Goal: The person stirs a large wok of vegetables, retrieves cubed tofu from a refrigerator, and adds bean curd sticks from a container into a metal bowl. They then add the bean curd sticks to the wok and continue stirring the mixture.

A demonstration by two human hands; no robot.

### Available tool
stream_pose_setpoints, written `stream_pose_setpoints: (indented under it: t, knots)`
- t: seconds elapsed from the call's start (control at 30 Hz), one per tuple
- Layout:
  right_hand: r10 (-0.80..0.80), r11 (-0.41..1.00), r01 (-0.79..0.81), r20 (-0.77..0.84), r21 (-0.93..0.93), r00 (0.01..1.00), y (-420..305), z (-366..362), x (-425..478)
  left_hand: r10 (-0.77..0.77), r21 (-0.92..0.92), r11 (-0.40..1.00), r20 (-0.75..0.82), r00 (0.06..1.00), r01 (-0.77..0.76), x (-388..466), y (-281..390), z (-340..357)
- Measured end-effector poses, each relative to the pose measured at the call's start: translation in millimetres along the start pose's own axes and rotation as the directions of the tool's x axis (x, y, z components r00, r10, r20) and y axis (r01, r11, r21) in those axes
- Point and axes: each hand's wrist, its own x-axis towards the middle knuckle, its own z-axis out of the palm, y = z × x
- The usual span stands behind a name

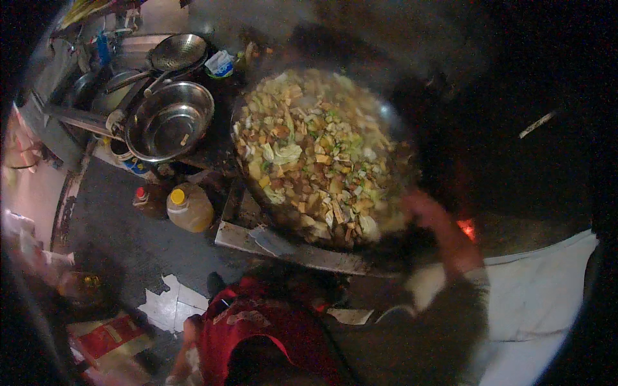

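A large wok (244, 183) full of steaming chopped food (318, 154) sits before me; leafy cabbage pieces and brownish chunks show in it. My right hand (425, 207) reaches over the wok's right rim. It is blurred, and steam and darkness hide whether its fingers hold anything. Low beside my red apron (260, 333) hangs my left hand (192, 327), apart from the wok. Only a small part of it shows, so its fingers cannot be made out.
Left of the wok stands a steel basin (169, 120), with a perforated strainer (178, 50) behind it. Two plastic jugs, one yellow-capped (190, 207) and one red-capped (149, 200), stand below. Embers glow (467, 229) at right, near a white tiled ledge (536, 284). A red-printed carton (108, 337) lies lower left.
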Motion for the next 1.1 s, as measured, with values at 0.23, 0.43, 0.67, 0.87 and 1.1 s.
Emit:
stream_pose_setpoints:
  t: [0.23,0.43,0.67,0.87,1.1]
  knots:
    - [-0.170,0.955,0.111,0.203,0.274,0.964,0.8,29.9,-95.6,0.133,-0.324,0.940,0.055,0.990,-0.108,60.8,-58.1,36.8]
    - [-0.233,0.912,0.206,-0.032,-0.355,0.972,20.2,47.5,-144.6,0.163,-0.108,0.984,0.196,0.967,-0.144,107.8,18.1,-6.2]
    - [-0.465,0.258,0.194,0.055,-0.946,0.884,161.5,-29.4,-25.1,0.102,-0.001,0.994,0.287,0.953,-0.106,106.5,66.1,-46.1]
    - [-0.145,0.989,0.136,-0.359,-0.051,0.922,105.2,-8.1,-1.0,-0.036,0.135,0.991,0.335,0.941,-0.011,74.4,64.9,-63.6]
    - [-0.455,0.890,0.444,0.155,0.102,0.877,67.9,27.8,-33.5,0.209,-0.207,0.965,0.251,0.945,-0.159,33.7,-4.5,-22.9]
